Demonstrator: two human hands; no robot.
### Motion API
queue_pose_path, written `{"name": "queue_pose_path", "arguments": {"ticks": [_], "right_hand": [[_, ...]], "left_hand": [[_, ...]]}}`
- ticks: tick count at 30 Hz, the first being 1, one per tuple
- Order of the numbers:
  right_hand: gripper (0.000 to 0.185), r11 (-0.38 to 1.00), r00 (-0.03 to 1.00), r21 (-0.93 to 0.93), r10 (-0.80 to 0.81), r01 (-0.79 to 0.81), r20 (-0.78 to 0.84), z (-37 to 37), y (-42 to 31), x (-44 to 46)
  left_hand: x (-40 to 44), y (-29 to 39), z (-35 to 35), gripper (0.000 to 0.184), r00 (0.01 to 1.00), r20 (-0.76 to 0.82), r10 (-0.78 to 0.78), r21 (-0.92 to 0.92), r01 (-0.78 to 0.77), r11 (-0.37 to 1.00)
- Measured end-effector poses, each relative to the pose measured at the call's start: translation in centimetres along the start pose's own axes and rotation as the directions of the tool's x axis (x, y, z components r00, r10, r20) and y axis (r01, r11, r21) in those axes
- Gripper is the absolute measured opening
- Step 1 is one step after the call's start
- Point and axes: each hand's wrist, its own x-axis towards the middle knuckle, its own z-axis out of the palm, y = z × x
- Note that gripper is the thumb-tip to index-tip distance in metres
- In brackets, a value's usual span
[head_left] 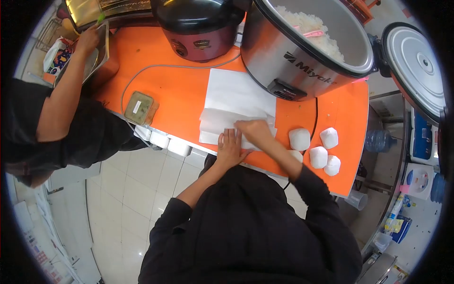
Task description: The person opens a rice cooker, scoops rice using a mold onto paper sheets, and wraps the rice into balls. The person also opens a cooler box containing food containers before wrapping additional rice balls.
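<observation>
White paper sheets (241,92) lie in a stack on the orange table (165,94), their near part creased. My left hand (229,149) rests flat on the near edge of the paper, fingers stretched forward. Just to its right, my right hand (253,130) is closed over the paper; what its fingers hold, if anything, is hidden. Right of my right forearm sit several rounded white packets (299,139), one partly behind the forearm.
An open Miyako rice cooker (302,71) with rice stands behind the paper, a closed dark cooker (198,42) to its left. A green-lidded container (139,108) and a cable are at left. A co-worker's hand (87,40) is over a metal tray.
</observation>
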Motion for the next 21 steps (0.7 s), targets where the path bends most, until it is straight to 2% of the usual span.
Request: {"name": "queue_pose_path", "arguments": {"ticks": [2,3,4,5,6,7,8,9,10,11,12,13,14,15,16,18,19,20,21], "right_hand": [[0.028,0.997,0.918,0.074,0.017,0.014,-0.395,4.1,-0.9,-1.2],[0.028,0.996,0.916,0.084,0.032,0.002,-0.4,5.4,-1.6,-1.6],[0.035,0.997,0.889,0.057,0.065,-0.043,-0.453,6.2,-2.3,-2.0],[0.043,0.995,0.858,0.03,0.093,-0.09,-0.505,7.0,-2.9,-2.3],[0.043,0.994,0.851,0.035,0.108,-0.105,-0.514,7.1,-4.0,-2.6],[0.047,0.988,0.853,0.088,0.153,-0.126,-0.499,7.1,-5.1,-3.0],[0.05,0.978,0.855,0.144,0.201,-0.149,-0.478,7.1,-5.7,-3.2],[0.06,0.963,0.883,0.224,0.234,-0.151,-0.407,7.6,-6.0,-3.3],[0.06,0.956,0.882,0.241,0.254,-0.166,-0.397,8.1,-6.6,-3.8],[0.06,0.926,0.854,0.324,0.323,-0.195,-0.408,8.5,-6.8,-4.2],[0.061,0.891,0.82,0.399,0.386,-0.214,-0.423,8.7,-6.7,-4.4],[0.066,0.897,0.777,0.404,0.383,-0.183,-0.5,9.5,-6.6,-4.8],[0.066,0.894,0.768,0.405,0.393,-0.19,-0.505,10.2,-6.0,-4.8],[0.065,0.867,0.743,0.453,0.442,-0.21,-0.502,10.3,-5.9,-4.9],[0.064,0.836,0.716,0.499,0.491,-0.228,-0.495,10.4,-5.9,-5.0],[0.059,0.814,0.674,0.499,0.55,-0.299,-0.493,10.2,-5.2,-4.8],[0.055,0.795,0.632,0.49,0.593,-0.358,-0.5,9.9,-4.5,-4.5],[0.055,0.793,0.626,0.488,0.597,-0.365,-0.502,9.8,-3.5,-4.7],[0.052,0.8,0.659,0.461,0.587,-0.383,-0.471,10.1,-2.5,-5.1]], "left_hand": [[-0.3,-1.1,0.0,0.069,0.991,0.134,0.026,-0.079,-0.016,0.997],[-0.2,-2.1,-0.5,0.059,0.99,0.085,0.113,-0.098,-0.105,0.99],[-0.7,-3.4,-0.5,0.059,0.987,0.093,0.128,-0.098,-0.119,0.988],[-1.3,-4.8,-0.4,0.055,0.993,-0.026,0.119,-0.24,-0.122,0.963],[-1.7,-5.6,0.2,0.052,0.985,-0.144,0.095,-0.377,-0.143,0.915],[-1.8,-5.2,-0.2,0.056,0.834,-0.537,0.123,-0.191,-0.263,0.946],[-1.4,-5.2,-0.4,0.056,0.836,-0.531,0.139,-0.195,-0.281,0.94],[0.0,-4.2,-3.3,0.057,0.945,-0.286,0.157,-0.119,-0.197,0.973],[0.5,-3.7,-5.0,0.06,0.991,-0.017,0.132,-0.018,-0.132,0.991],[0.7,-4.1,-4.9,0.065,0.989,0.114,0.09,-0.08,-0.081,0.993],[0.4,-4.8,-4.3,0.065,0.988,0.112,0.103,-0.078,-0.094,0.992],[0.0,-5.6,-3.5,0.064,0.993,0.102,0.056,-0.133,-0.042,0.99],[-0.5,-6.4,-2.6,0.064,0.995,0.101,0.008,-0.192,0.012,0.981],[0.0,-6.6,-2.7,0.056,1.0,0.029,0.006,-0.131,-0.002,0.991],[0.5,-7.0,-2.8,0.056,0.999,0.035,0.017,-0.135,-0.012,0.991],[1.7,-8.3,-3.3,0.045,0.994,0.084,0.072,-0.082,-0.066,0.995],[2.7,-8.8,-3.4,0.029,0.99,-0.023,0.141,-0.105,-0.143,0.984],[3.6,-9.6,-3.5,0.029,0.989,-0.024,0.149,-0.112,-0.15,0.982],[4.4,-10.7,-3.6,0.025,0.97,0.071,0.231,-0.228,-0.21,0.951]]}}
